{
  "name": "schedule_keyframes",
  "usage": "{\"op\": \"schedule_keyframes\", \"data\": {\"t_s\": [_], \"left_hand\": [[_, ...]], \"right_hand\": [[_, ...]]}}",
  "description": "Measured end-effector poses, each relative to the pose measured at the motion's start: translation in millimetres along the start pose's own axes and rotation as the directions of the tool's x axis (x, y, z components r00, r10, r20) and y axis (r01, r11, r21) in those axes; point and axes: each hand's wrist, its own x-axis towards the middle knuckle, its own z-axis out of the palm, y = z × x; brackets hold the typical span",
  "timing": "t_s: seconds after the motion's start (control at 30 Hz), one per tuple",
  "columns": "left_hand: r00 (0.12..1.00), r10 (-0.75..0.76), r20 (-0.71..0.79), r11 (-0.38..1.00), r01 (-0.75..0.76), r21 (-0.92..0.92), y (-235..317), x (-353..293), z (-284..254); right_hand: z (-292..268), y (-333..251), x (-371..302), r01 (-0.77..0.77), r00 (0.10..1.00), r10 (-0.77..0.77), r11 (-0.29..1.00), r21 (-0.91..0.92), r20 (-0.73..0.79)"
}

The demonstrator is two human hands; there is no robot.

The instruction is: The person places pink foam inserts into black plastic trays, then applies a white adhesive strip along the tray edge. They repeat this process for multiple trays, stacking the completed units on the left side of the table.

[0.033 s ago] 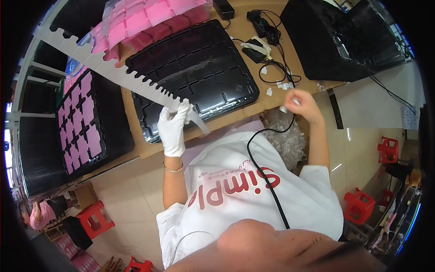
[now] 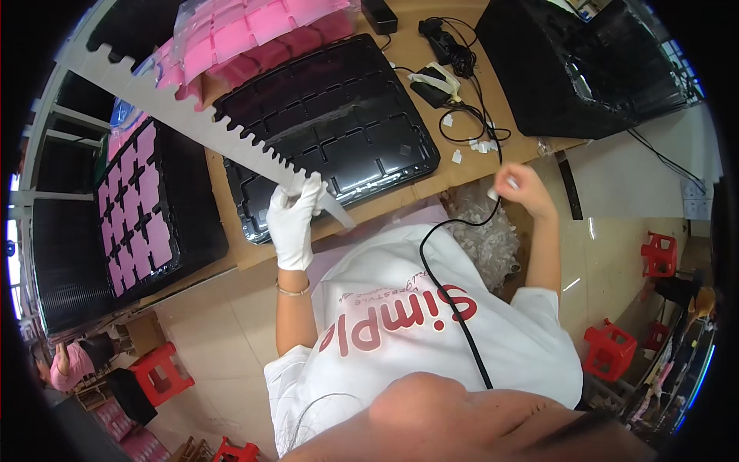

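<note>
My left hand, in a white glove, grips the near end of a long whitish strip with toothed tabs along its edge. The strip slants up to the far left, over the corner of a black moulded tray; a short tail of it sticks out past the glove. On the right, my bare right hand is closed, fingertips pinched together above the table's front edge. A small white piece shows at its fingers; its kind is too small to make out. A black cable passes close by that hand.
Pink sheets in clear plastic lie behind the tray. At left stands a black tray with pink pieces. A large black bin is at the far right, with cables and small white scraps beside it. Clear plastic scraps heap below the table edge.
My right hand has shifted slightly toward me and to the right, with the small white piece. The strip in my left hand has tilted a little.
</note>
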Motion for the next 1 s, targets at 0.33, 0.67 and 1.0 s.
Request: {"op": "schedule_keyframes", "data": {"t_s": [0.33,0.67,1.0], "left_hand": [[0.988,-0.105,0.111,0.922,0.055,0.383,-48,-56,-69],[0.986,0.025,0.167,0.712,-0.135,0.689,-114,-62,-115],[0.981,-0.112,0.158,0.716,-0.030,0.698,-97,-60,-119]], "right_hand": [[12,268,-142,-0.639,0.764,0.112,-0.003,-0.769,-0.635],[44,-99,107,0.448,0.798,-0.580,0.753,-0.482,-0.164],[159,-179,395,0.630,0.334,-0.918,0.050,-0.775,0.212]]}}
